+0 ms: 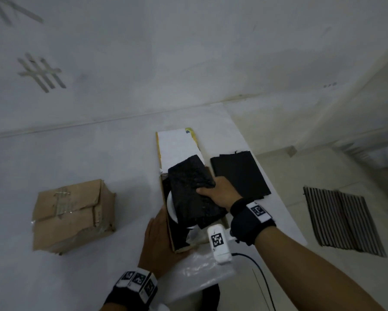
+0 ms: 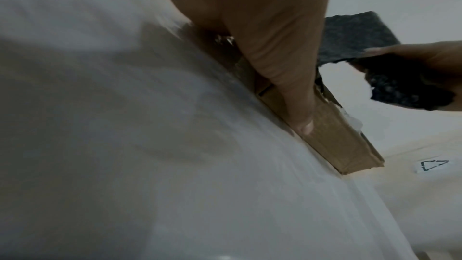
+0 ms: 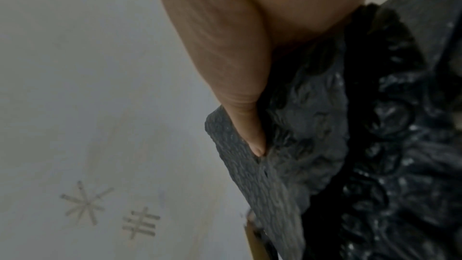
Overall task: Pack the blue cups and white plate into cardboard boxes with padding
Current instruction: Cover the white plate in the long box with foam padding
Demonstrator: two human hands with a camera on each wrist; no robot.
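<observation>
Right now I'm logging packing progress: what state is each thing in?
Flat box: open, lid flap up.
Plate: in the flat box, mostly covered.
Bubble wrap: held over the plate by the right hand.
Left hand: fingers straight, steadying the box's side.
Brown box: closed, taped, dented.
Black sheets: lying flat, unused.

Black padding hides most of the white plate
</observation>
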